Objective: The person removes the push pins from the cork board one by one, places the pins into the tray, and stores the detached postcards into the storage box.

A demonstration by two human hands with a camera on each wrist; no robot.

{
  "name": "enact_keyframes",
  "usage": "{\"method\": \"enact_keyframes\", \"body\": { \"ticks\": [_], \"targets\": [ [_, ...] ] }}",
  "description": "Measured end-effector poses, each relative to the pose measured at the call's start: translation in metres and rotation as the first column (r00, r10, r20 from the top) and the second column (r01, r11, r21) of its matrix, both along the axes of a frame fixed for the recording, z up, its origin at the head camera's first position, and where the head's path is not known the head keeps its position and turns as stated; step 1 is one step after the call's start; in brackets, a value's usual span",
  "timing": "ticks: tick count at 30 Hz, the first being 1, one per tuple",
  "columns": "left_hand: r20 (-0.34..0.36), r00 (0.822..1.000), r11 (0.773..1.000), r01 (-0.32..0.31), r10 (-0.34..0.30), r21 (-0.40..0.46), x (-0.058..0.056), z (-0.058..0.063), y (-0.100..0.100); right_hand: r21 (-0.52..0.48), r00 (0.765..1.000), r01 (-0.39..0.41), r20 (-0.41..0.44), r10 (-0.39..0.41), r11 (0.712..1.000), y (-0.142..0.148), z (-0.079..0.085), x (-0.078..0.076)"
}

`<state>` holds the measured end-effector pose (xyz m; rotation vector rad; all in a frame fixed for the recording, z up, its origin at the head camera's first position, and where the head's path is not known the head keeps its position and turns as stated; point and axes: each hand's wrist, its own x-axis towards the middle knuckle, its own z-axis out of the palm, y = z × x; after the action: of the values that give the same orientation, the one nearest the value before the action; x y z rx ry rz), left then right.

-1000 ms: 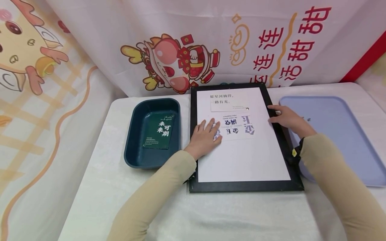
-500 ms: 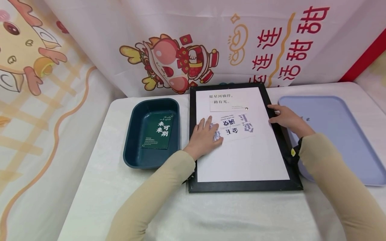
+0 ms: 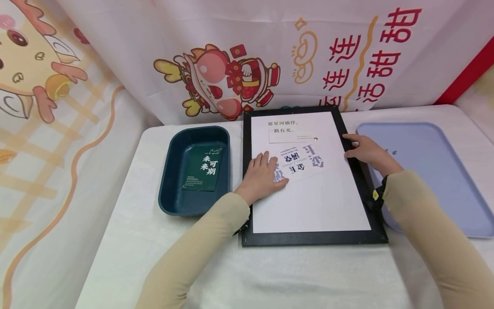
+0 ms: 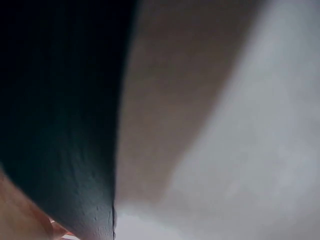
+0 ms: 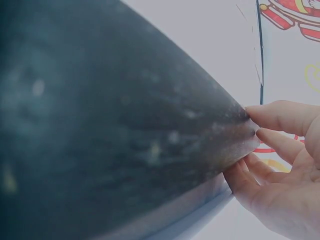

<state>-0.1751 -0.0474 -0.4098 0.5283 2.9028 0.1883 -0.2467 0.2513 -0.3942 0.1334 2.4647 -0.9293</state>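
Observation:
In the head view my left hand (image 3: pixel 263 177) rests with its fingers spread on the left end of a white card (image 3: pixel 299 161) with blue lettering. The card lies tilted on the white board of a black picture frame (image 3: pixel 308 238). My right hand (image 3: pixel 368 152) holds the frame's right edge; in the right wrist view its fingertips (image 5: pixel 255 114) and thumb touch the dark rim. Above the tilted card sits another white card (image 3: pixel 287 134) with black lettering and a small shiny dot at its lower right corner. The left wrist view shows mostly dark rim and white cloth.
Left of the frame stands a dark teal tray (image 3: pixel 166 189) with a green card (image 3: pixel 198 171) in it. A pale blue tray (image 3: pixel 440 171) lies to the right under my right forearm. A printed cloth backdrop (image 3: pixel 301 25) rises behind the table.
The card under my left hand has turned counterclockwise: its left end came down and its right end rose. My left hand shifted slightly with it. My right hand stays at the frame's edge.

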Motion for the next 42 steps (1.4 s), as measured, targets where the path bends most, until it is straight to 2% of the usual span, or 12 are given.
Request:
{"method": "enact_keyframes", "body": {
  "ticks": [20, 33, 42],
  "targets": [
    [0.004, 1.0, 1.0, 0.007, -0.007, 0.009, 0.0013, 0.0022, 0.003, -0.007, 1.0, 0.003, 0.0, -0.003, 1.0, -0.0008, 0.0029, -0.0004],
    [0.012, 0.999, 0.995, -0.052, 0.051, 0.08, 0.0008, 0.0034, 0.0051, -0.025, 1.0, -0.007, 0.003, 0.008, 1.0, 0.0004, 0.0013, 0.0005],
    [0.001, 0.997, 0.995, -0.071, 0.071, 0.067, 0.0005, 0.0039, 0.0057, -0.048, 1.0, -0.021, 0.0, 0.021, 0.999, 0.0014, 0.0008, 0.0008]
  ]
}}
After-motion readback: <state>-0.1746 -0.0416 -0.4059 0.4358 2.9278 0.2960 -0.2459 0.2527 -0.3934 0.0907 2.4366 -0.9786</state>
